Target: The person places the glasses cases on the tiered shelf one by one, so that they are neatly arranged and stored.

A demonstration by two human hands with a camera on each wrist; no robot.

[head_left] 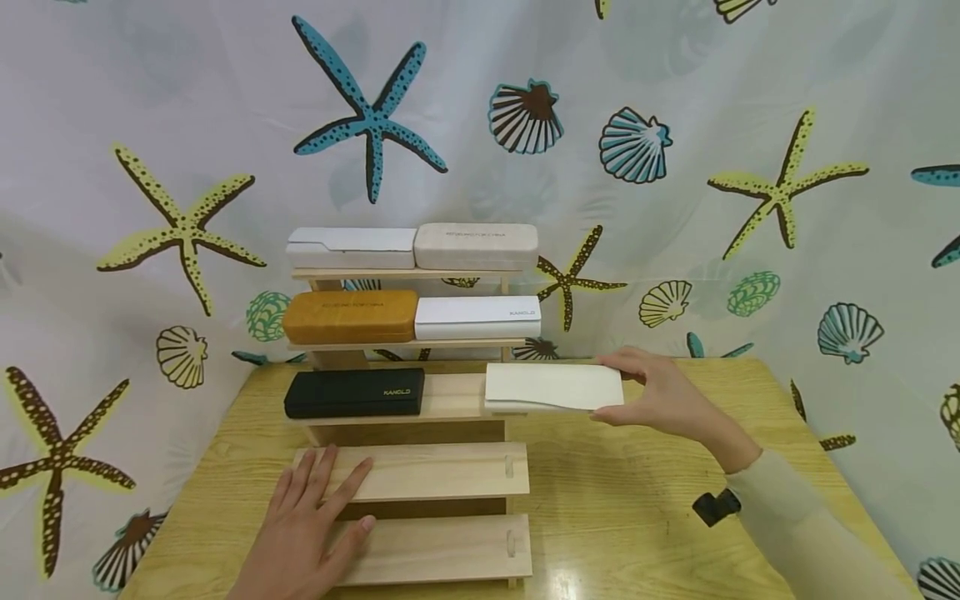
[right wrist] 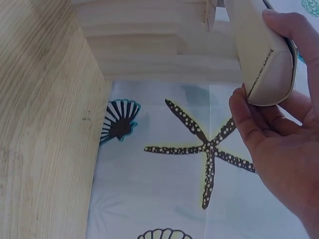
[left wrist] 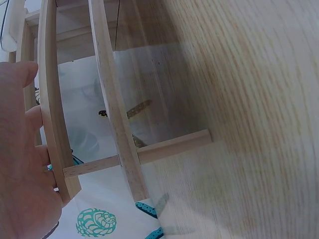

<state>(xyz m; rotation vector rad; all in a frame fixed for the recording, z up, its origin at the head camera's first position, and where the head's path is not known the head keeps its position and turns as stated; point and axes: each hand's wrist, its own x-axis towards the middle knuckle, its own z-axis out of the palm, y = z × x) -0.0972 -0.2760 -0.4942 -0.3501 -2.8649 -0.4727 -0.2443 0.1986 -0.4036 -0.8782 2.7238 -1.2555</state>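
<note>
My right hand [head_left: 663, 396] pinches the right end of a white glasses case [head_left: 553, 386], thumb in front and fingers behind. The case's left part is at the third tier of a stepped wooden rack [head_left: 442, 471], and its right part juts past the rack's side. In the right wrist view the case's stitched end [right wrist: 271, 79] lies between thumb and fingers. My left hand [head_left: 303, 525] rests with spread fingers on the left side of the lower two tiers. A black glasses case [head_left: 354, 393] lies on the third tier, left of the white one, with a gap between them.
Upper tiers hold an orange case [head_left: 350, 317], a white lettered case [head_left: 477, 317], a white flap case [head_left: 351, 247] and a beige case [head_left: 477, 247]. The rack stands on a wood-grain table [head_left: 622, 500]. Behind hangs a cloth [head_left: 465, 50] printed with starfish and shells.
</note>
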